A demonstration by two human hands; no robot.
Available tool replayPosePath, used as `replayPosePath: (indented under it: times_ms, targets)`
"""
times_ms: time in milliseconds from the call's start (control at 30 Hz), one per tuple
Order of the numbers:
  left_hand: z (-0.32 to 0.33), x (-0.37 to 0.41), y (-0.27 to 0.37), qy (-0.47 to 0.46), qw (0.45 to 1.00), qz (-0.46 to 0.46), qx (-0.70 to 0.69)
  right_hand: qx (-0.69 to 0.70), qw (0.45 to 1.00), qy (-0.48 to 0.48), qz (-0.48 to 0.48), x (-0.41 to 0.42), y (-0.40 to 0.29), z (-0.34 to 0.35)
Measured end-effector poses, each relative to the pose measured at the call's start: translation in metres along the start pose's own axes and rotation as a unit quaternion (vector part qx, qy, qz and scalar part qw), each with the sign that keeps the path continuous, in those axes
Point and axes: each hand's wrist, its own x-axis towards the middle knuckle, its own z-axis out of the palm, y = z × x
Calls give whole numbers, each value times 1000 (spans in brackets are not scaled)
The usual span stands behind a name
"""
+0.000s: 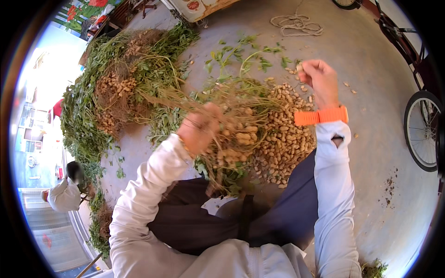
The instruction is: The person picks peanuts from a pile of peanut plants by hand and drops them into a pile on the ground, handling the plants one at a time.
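Observation:
My left hand (pixel 200 130), blurred by motion, grips the thin stems and roots of an uprooted peanut plant (pixel 194 102). Clusters of peanut pods (pixel 245 135) hang among roots just right of it. Beyond the far right edge of a heap of loose peanuts (pixel 285 135), my right hand (pixel 320 81) is raised, thumb and fingertips pinched on a small pale thing that looks like a peanut pod (pixel 299 67). An orange watch strap (pixel 321 115) circles that wrist. Leafy stems (pixel 240 57) lie on the floor beyond the heap.
A large pile of peanut plants (pixel 118 80) spreads along the left. At the far left is another person (pixel 65 194) in a white top. Coiled rope (pixel 297 26) lies on the concrete floor (pixel 375 139) at the back. A bicycle wheel (pixel 422 130) stands at the right.

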Motion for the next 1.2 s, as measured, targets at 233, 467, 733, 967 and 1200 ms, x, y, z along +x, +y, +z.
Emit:
replayPosePath:
  times_ms: [233,467,733,967,1200]
  targets:
    - [-34,15,39,143,959,52,237,-650,732,-164,-124,-44,46,-18]
    - [-31,24,44,189,957,57,215,-242,887,-296,-259,-83,46,71]
    - [-29,24,36,206,961,7,187,-401,815,-327,-260,-109,54,103]
    - [-20,19,36,203,960,-13,192,-453,782,-323,-281,-118,71,106]
    - [-17,23,25,163,962,-1,220,-378,825,-316,-277,-112,93,93]
